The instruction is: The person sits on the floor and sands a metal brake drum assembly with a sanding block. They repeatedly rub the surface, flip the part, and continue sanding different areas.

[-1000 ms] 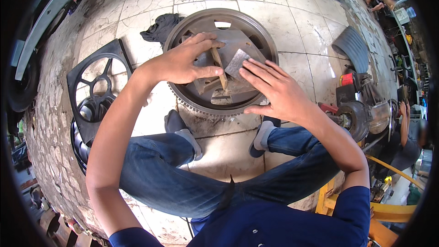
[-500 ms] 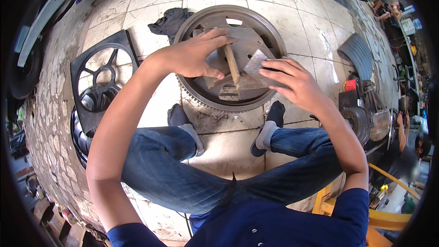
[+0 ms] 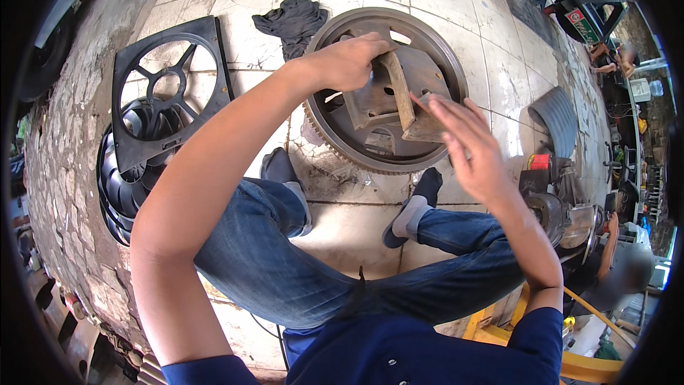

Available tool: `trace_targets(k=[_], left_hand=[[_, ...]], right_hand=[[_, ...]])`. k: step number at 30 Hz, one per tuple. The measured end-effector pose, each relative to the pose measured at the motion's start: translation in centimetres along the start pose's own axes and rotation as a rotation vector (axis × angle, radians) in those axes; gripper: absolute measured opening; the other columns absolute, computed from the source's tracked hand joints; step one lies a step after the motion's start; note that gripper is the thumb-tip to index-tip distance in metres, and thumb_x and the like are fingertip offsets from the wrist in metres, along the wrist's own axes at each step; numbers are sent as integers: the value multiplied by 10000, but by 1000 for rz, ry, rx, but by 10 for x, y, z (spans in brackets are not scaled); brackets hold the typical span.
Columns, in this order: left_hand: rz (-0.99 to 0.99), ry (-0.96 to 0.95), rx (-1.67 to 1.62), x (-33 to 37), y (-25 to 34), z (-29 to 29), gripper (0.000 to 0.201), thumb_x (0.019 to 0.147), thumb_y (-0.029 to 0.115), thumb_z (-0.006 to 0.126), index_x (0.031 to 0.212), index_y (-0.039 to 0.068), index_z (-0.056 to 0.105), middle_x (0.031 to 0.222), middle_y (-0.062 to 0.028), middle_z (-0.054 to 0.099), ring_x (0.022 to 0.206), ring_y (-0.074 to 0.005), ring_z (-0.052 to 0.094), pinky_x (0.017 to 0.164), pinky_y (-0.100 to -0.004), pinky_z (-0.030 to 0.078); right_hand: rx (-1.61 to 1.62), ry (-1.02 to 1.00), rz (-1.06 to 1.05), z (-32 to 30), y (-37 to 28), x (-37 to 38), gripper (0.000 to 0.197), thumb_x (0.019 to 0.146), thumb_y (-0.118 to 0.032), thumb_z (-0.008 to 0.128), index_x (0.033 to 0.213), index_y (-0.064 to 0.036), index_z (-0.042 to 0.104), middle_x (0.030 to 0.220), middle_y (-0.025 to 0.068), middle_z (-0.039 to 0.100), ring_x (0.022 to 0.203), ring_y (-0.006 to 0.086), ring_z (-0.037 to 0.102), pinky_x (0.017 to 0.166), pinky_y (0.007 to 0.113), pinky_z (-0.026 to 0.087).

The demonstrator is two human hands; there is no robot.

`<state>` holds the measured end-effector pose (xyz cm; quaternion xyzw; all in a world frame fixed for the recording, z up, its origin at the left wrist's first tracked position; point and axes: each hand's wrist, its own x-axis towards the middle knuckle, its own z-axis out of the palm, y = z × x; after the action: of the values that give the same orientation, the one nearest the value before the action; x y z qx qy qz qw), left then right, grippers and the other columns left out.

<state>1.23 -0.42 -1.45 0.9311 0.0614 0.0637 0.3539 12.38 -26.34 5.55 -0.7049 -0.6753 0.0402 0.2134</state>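
A rusty metal bracket (image 3: 400, 93) with a raised upright edge rests on a large toothed flywheel (image 3: 335, 144) on the floor between my feet. My left hand (image 3: 349, 63) is closed around the bracket's far left end, its fingers curled over the edge. On the near right side, my right hand (image 3: 474, 148) lies along the bracket with its fingers straight and close together. Only a thin reddish-brown edge (image 3: 420, 103) shows at these fingertips, apparently the sandpaper seen edge-on; the rest is hidden behind the fingers.
A black fan shroud (image 3: 121, 100) and fan (image 3: 122, 192) lie on the left. Beyond the flywheel is a dark cloth (image 3: 293, 23). A curved ribbed grey panel (image 3: 556, 120) and a greasy mechanical part (image 3: 552, 210) stand on the right. Other people are at the far right.
The bracket has been tipped and turned under my left hand, which has closed on its end. My right hand has turned edge-on, hiding the grey sandpaper face. The whole view has shifted.
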Motion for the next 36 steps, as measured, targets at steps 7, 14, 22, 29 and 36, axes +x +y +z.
trace_targets(k=[7,14,22,29,36], left_hand=[[-59,-1,-15,2,0,-1,572,863,-50,447,1427,31,502,1348,-168,523,1270,-357,523,1069,-424,435],[-73,-50,49,1,4,-11,538,865,-61,462,1395,-3,530,1385,-158,527,1280,-353,529,1060,-417,444],[-98,-76,4,3,-1,-15,515,861,-47,522,1374,1,550,1387,-139,543,1264,-348,549,1027,-412,473],[-107,-56,307,-4,6,-22,467,846,-3,596,1311,46,610,1293,-118,612,1187,-330,604,971,-439,507],[-191,15,608,-2,12,-22,261,853,116,659,1100,55,718,1195,-110,652,1095,-290,655,933,-457,522]], right_hand=[[-123,-39,18,24,-19,0,518,975,-117,544,1484,-74,459,1504,113,486,1383,265,470,1172,499,302],[-127,-132,23,17,-27,24,461,1010,-164,505,1453,-35,484,1492,145,492,1382,288,463,1168,456,324],[-184,-184,94,30,-5,74,449,1060,-254,415,1426,-11,509,1497,171,481,1393,313,441,1181,446,317],[-96,-282,165,18,-7,82,452,1059,-253,406,1421,-1,510,1483,188,491,1382,323,454,1181,425,331],[-392,-280,-15,-1,-55,38,428,1016,-188,497,1362,60,534,1411,243,537,1314,355,517,1130,422,381]])
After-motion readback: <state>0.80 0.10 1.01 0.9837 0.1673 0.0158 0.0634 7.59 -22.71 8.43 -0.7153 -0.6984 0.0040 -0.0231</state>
